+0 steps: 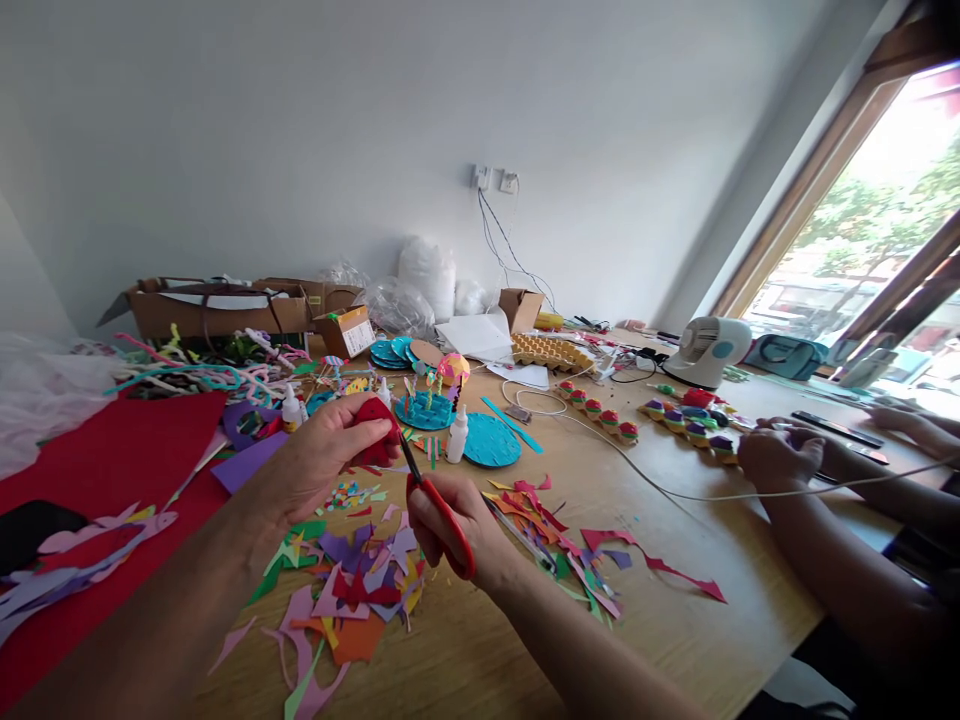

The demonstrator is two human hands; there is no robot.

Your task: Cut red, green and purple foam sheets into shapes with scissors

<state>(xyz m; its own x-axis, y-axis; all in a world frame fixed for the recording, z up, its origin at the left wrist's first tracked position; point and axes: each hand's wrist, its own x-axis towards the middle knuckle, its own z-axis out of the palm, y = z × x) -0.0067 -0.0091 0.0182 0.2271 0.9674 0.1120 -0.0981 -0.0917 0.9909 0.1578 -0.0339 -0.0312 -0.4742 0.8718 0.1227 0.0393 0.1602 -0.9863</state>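
Observation:
Between the fingers of my left hand (334, 445) is a small red piece of paper or felt (377, 412), held up above the table. My right hand (457, 530) grips red-handled scissors (450, 525), whose dark blades point up and left and meet the red piece's edge. Below both hands lie colored scraps (360, 580) in purple, pink, orange and green. A white glue bottle (457, 436) stands just beyond my right hand, beside a blue round disc (491, 440). Another blue disc (424, 410) carries small colored decorations.
At right, a co-worker's hands (780, 450) rest near painted egg-carton strips (686, 430). A white cable (660, 485) crosses the table. A small fan (705, 352) stands near the window. Red sheets (150, 440) and pipe cleaners (187, 375) lie left; cardboard boxes (217, 310) line the wall.

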